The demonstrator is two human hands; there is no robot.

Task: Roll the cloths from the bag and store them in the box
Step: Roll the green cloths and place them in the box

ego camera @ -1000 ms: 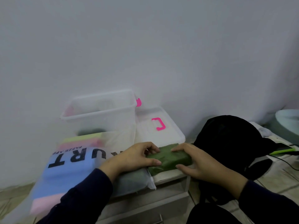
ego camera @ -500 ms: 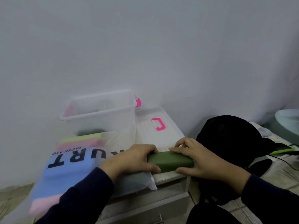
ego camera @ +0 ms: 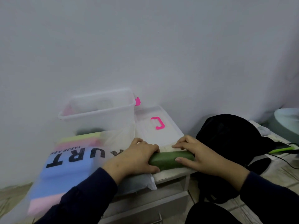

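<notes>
1. The dark green cloth [ego camera: 168, 160], rolled into a tight cylinder, lies across the front of the low white cabinet top [ego camera: 171, 172], its long axis running left to right.
2. The left hand [ego camera: 137, 159] clamps the roll's left end: fingers curled over the top, thumb tucked underneath along the near side.
3. The right hand [ego camera: 199, 155] covers the right end, fingers bent over the far side with their tips down on the white surface behind, thumb lying straight along the front of the roll.
4. Both wrists come out of dark navy sleeves [ego camera: 84, 196].
5. Left of the roll, and partly under the left hand, sits the translucent plastic bag [ego camera: 71, 159] printed with large black letters; blue, pink and yellow-green folded cloths [ego camera: 64, 172] show through it, stacked.
6. Behind the bag stands the clear plastic storage box [ego camera: 100, 113], open at the top, with a pink latch at its right side; something dark shows at its bottom, too blurred to identify.
7. The box's clear lid with a pink handle [ego camera: 157, 125] lies flat just right of the box, directly behind the roll.
8. A black backpack [ego camera: 229, 139] slumps on the floor right of the cabinet, close beside the right hand.
9. A lime-green flat object [ego camera: 282, 150] and a thin black cable lie past the backpack at the right edge.
</notes>
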